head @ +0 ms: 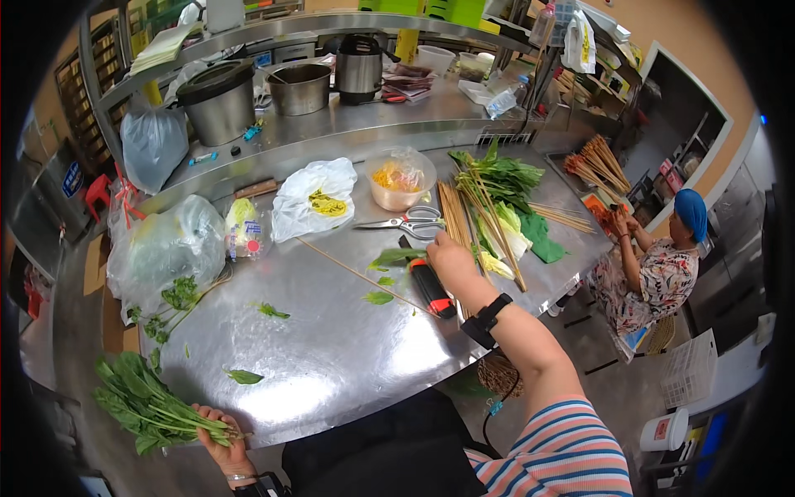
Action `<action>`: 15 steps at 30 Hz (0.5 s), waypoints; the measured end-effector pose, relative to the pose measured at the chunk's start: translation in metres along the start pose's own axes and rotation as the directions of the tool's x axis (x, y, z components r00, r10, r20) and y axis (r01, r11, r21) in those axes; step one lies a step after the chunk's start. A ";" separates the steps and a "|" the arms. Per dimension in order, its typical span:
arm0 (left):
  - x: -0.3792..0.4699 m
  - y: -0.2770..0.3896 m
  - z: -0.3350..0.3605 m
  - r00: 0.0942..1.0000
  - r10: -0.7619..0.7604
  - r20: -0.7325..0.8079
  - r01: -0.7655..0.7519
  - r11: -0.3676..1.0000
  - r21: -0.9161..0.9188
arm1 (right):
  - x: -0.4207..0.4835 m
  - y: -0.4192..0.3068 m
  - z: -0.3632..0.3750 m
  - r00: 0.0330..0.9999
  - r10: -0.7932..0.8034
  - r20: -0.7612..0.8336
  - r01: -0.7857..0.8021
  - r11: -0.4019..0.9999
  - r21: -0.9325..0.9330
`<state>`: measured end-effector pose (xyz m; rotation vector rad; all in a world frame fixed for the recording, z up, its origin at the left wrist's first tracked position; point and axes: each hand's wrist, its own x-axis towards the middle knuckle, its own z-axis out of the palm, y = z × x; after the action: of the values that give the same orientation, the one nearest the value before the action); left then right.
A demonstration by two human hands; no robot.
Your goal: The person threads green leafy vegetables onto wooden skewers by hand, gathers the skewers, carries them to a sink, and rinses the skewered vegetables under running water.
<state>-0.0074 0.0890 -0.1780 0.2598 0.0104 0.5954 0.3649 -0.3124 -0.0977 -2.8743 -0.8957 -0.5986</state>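
Note:
My left hand (222, 444) grips a bunch of leafy greens (146, 404) by the stems at the table's near left corner; the leaves fan out to the left. Over the right part of the steel table, the fingers of my right hand (456, 267) are curled at the end of a loose green leaf (397, 256), seemingly pinching it. Below that hand lies a utility knife (428, 287) with a black and orange handle. Scissors (404, 223) rest just beyond. Bamboo skewers (454, 214) lie beside and partly under my right hand and forearm.
Napa cabbage leaves (506, 230) and more greens (503, 177) lie at right. A plastic tub (400, 186), white plastic bag (313, 199), wrapped cabbage (243, 227) and large clear bag (168, 248) line the back. A person (658, 261) sits at right handling food. Pots (301, 90) stand behind.

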 end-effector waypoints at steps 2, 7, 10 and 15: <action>-0.002 0.001 -0.001 0.999 -0.022 0.046 0.021 1.000 0.013 | 0.012 0.004 -0.023 0.984 -0.041 -0.174 0.043 0.999 0.006; -0.002 0.007 -0.009 0.996 -0.015 0.084 0.010 0.998 0.059 | 0.022 0.026 -0.085 0.937 0.094 -0.336 -0.054 0.991 0.126; -0.002 0.007 -0.006 0.997 -0.024 0.078 0.020 0.999 0.048 | 0.008 0.059 -0.087 0.932 0.104 -0.348 -0.129 0.991 -0.048; -0.002 0.004 0.006 0.999 0.015 0.033 -0.018 0.995 0.097 | -0.036 0.035 -0.063 0.974 0.168 -0.154 -0.162 0.986 0.049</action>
<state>-0.0108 0.0892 -0.1714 0.3646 0.0062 0.6082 0.3352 -0.3718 -0.0520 -2.7845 -0.6320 -0.7694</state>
